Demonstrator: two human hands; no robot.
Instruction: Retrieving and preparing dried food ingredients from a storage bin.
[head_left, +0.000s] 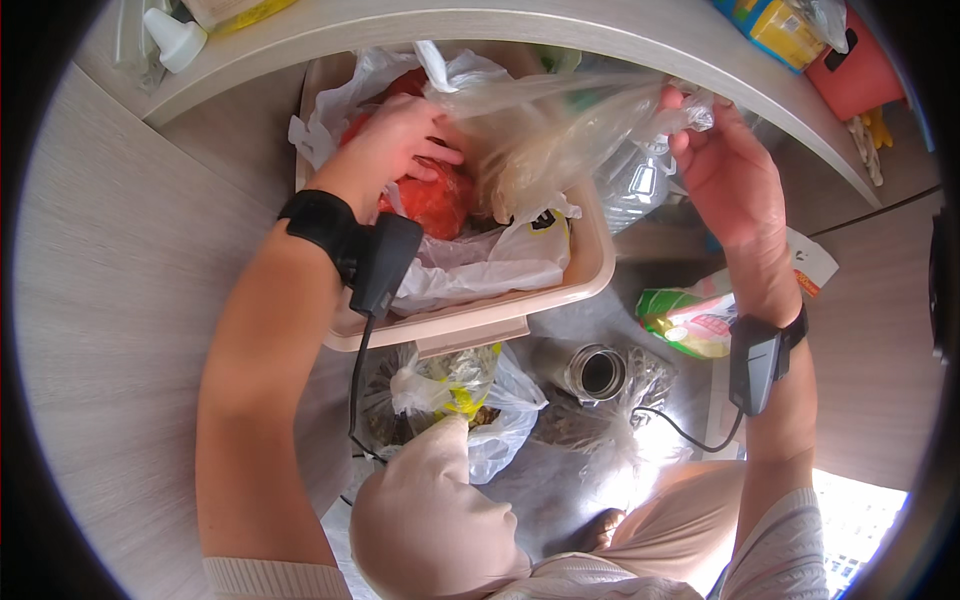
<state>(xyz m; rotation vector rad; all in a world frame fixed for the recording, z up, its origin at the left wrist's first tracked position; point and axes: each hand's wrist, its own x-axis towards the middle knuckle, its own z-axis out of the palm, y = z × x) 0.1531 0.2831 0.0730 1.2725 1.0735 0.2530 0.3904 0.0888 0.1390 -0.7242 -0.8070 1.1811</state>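
Observation:
My left hand (411, 142) reaches into a beige plastic bin (592, 262), its fingers spread over a red plastic bag (439, 202). Its thumb and palm side are hidden. Up at the right, the fingers of my right hand (727, 169) pinch the gathered end of a clear plastic bag (555, 142). That bag stretches leftward across the bin, and something pale brown shows through its lower part. White plastic bags (502, 262) surround the red bag inside the bin.
A shelf edge (480, 26) curves above the bin, with a cabinet wall (135, 300) on the left. Behind the clear bag stands a clear plastic bottle (636, 187). On the floor are an uncapped steel flask (596, 371), tied plastic bags (450, 397) and a green-and-white packet (690, 319).

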